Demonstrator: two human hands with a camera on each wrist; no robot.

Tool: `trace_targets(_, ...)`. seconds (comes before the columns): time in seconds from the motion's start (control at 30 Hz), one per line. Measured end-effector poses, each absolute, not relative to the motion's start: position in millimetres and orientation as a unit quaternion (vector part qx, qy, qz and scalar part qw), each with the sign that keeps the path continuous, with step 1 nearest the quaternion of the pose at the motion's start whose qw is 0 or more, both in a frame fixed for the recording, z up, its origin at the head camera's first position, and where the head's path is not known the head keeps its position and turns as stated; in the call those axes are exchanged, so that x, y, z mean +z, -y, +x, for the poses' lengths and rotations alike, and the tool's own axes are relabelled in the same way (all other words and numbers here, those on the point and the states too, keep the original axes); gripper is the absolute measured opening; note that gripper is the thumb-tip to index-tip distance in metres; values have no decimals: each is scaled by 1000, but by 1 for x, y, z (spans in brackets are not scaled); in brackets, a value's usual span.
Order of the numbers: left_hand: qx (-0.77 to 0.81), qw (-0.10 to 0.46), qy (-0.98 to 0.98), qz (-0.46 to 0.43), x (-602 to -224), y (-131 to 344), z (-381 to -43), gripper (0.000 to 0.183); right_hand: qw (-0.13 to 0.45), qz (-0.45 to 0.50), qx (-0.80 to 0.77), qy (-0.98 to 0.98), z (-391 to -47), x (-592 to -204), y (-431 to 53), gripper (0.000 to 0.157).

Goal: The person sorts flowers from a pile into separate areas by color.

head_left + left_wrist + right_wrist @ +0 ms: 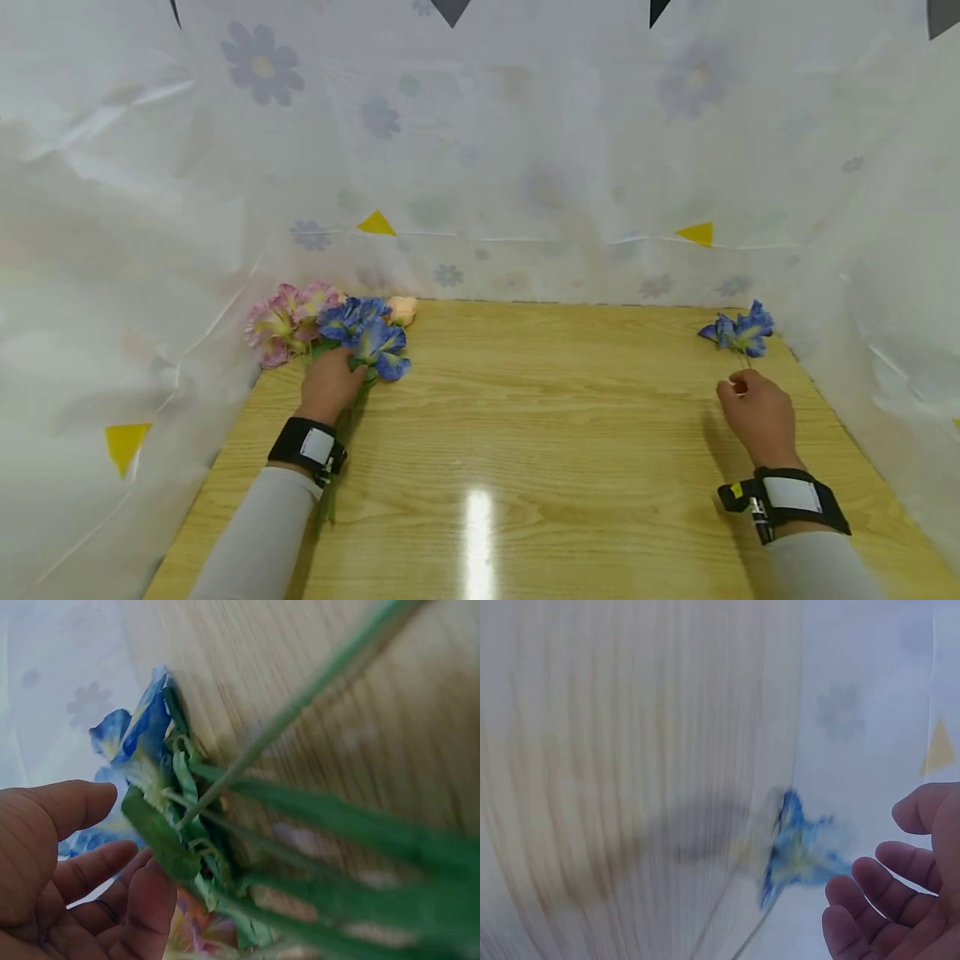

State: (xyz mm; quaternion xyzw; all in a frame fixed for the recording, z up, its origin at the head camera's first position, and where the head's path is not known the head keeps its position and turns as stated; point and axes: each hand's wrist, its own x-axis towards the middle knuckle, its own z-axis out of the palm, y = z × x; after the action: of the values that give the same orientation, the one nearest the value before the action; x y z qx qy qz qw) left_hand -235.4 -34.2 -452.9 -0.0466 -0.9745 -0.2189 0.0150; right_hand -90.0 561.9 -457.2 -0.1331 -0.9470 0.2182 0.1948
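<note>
A bunch of artificial flowers lies at the table's far left: blue irises (378,342), pink flowers (277,325) and a peach flower (402,310), with green stems (330,500) pointing toward the near edge. My left hand (330,385) is at the flower heads; in the left wrist view its thumb and loosely bent fingers stand apart beside a green leaf (157,832). Whether the fingertips touch the leaf, I cannot tell. One blue iris (741,332) lies at the far right corner. Just nearer than it hovers my right hand (761,414), fingers loosely curled around nothing, apart from the thin stem (757,930).
The wood-grain table (540,400) spreads between the hands. A pale flower-printed sheet (525,167) rises behind the far edge and along both sides. Yellow triangular markers (377,223) are stuck on it.
</note>
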Motion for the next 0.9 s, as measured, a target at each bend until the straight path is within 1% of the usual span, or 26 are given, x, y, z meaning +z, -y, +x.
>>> trace_targets(0.13,-225,10,973,-41,-455,35,-235,39,208,-81,234,946,-93,-465,-527,32)
trace_targets(0.3,-222,11,974,-39,-461,35,-235,36,198,-49,258,944,-94,-470,-498,31)
trace_targets(0.43,-186,23,981,-47,-469,35,-234,19,189,-46,267,944,-95,-471,-488,31)
trace_targets(0.53,-147,47,985,-73,-474,34,-234,14,188,-56,268,943,-94,-471,-489,29)
trace_targets(0.6,-126,52,987,-83,-474,34,-235,17,187,-59,269,943,-94,-472,-490,29)
trace_targets(0.7,-113,24,990,-76,-473,35,-236,16,188,-63,268,943,-94,-473,-492,28)
trace_targets(0.8,-111,-7,991,-68,-471,35,-236,18,189,-63,268,943,-93,-474,-494,28)
trace_targets(0.9,-120,-10,990,-76,-471,35,-237,23,190,-64,269,942,-94,-474,-495,28)
